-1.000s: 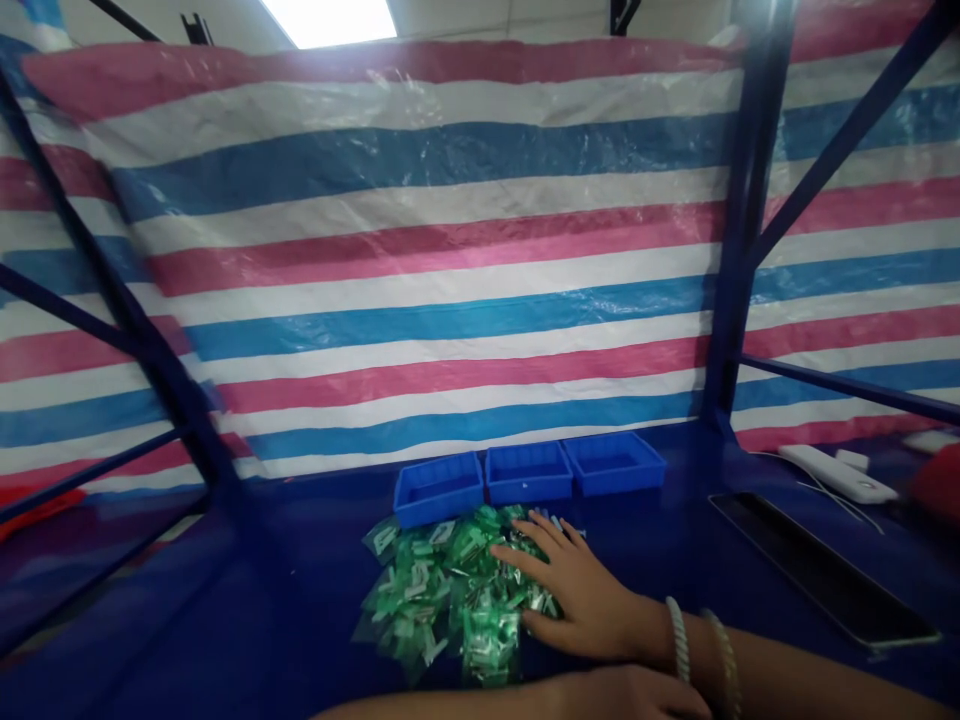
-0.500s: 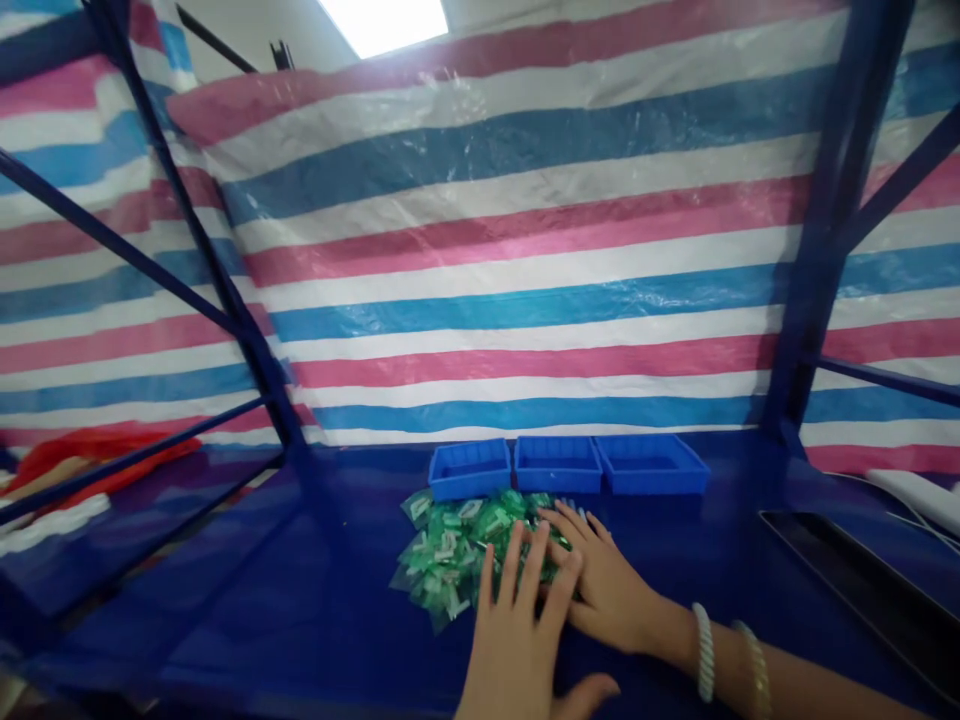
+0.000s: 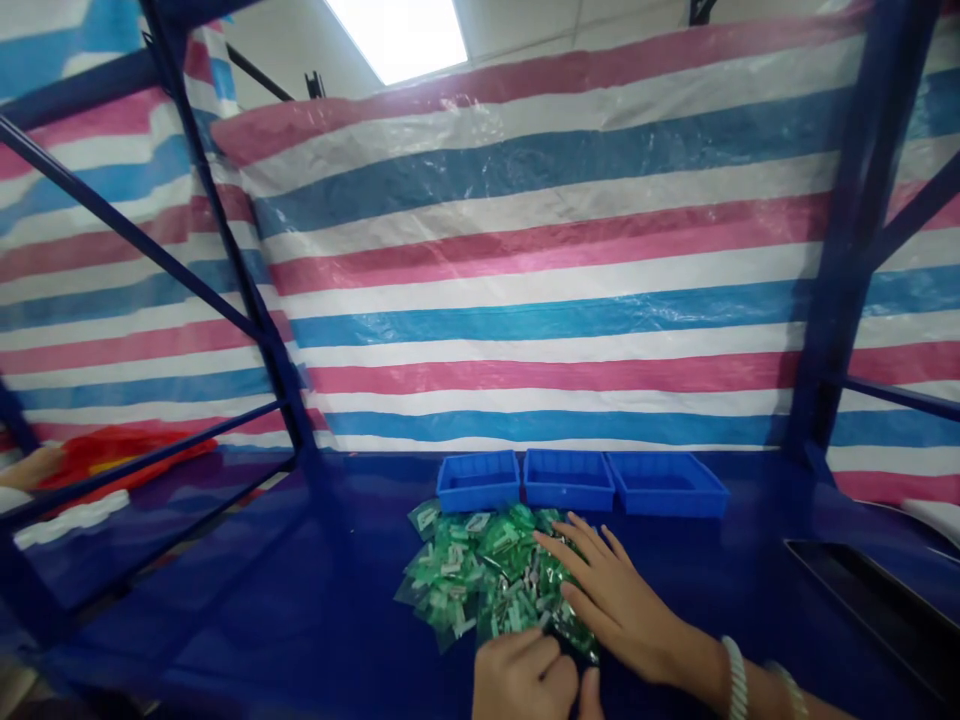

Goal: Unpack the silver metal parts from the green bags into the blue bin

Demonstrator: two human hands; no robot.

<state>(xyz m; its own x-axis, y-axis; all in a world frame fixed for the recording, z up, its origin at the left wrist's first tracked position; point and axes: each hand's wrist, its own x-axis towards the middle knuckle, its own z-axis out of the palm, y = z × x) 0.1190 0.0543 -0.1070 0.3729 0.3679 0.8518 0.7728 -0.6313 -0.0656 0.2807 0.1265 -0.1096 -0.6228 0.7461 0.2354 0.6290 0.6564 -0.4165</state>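
A heap of small clear bags with green and pale pieces lies on the dark blue table. My right hand rests on the heap's right side with its fingers spread. At the heap's near edge is my left hand, its fingers curled in; whatever they may hold is hidden. Behind the heap stand three blue trays in a row: the left, the middle and the right.
A dark flat device lies at the right. Blue posts frame both sides before a striped sheet. At the far left, another person's hand is near red cloth and white items.
My left hand has drawn back toward me and its spread fingers have curled. My right hand stays spread on the heap. The camera view has shifted slightly, and a person's hand now shows at far left.
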